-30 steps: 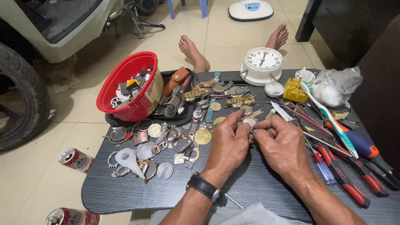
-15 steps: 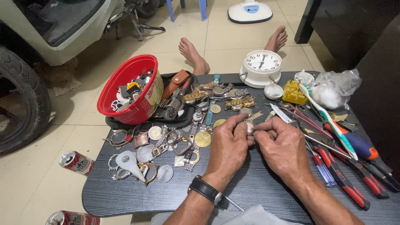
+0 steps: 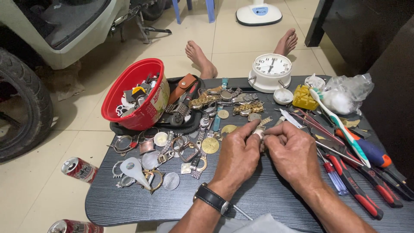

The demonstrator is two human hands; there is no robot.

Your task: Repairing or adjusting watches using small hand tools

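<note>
My left hand [image 3: 236, 156] and my right hand [image 3: 292, 153] meet over the middle of a small dark table [image 3: 142, 205]. Together their fingertips pinch a small silvery watch part [image 3: 259, 133], mostly hidden by the fingers. A black wristwatch [image 3: 210, 199] is on my left wrist. Just beyond the hands lies a heap of watches, metal bands and dials [image 3: 215, 105]. A gold round dial [image 3: 210, 145] rests left of my left hand.
A red bowl of parts [image 3: 134, 95] sits at the back left. A white alarm clock [image 3: 270, 71] stands at the back. Red-handled pliers [image 3: 355, 183], screwdrivers and a toothbrush [image 3: 340, 127] lie right. Drink cans [image 3: 79, 169] and a scooter tyre [image 3: 21, 108] are on the floor.
Both hands have stayed together over the table, shifting only slightly as the fingers work the small part. Nothing else on the table has moved.
</note>
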